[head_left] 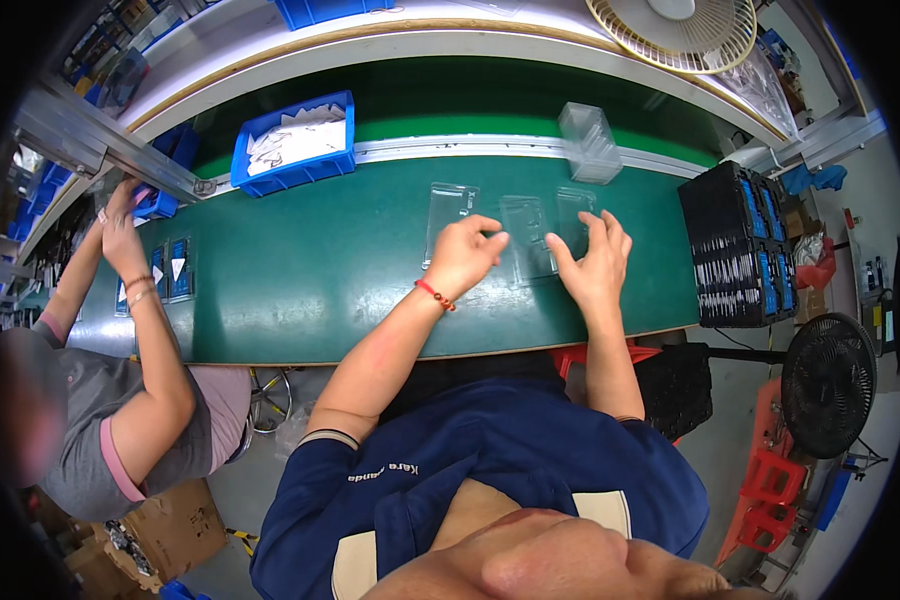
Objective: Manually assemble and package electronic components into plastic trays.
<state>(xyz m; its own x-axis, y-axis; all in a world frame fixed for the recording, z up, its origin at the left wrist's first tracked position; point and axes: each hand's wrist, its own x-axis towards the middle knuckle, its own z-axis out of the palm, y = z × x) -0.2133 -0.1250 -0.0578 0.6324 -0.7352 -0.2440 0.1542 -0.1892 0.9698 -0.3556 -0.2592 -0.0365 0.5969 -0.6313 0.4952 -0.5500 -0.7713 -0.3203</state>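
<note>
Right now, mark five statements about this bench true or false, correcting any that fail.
1. Three clear plastic pieces lie on the green table. True.
2. The blue bin stands right of the stacked clear boxes. False: the blue bin is left of them.
3. The wearer's left hand has a red bracelet at its wrist. True.
4. The black fan stands on the table. False: it is off the table, to the right.
5. A black stack stands at the table's right end. True.

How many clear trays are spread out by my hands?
3: left tray just beyond your left hand, middle tray between your hands, right tray just beyond your right hand. Others could be nested underneath.
</note>
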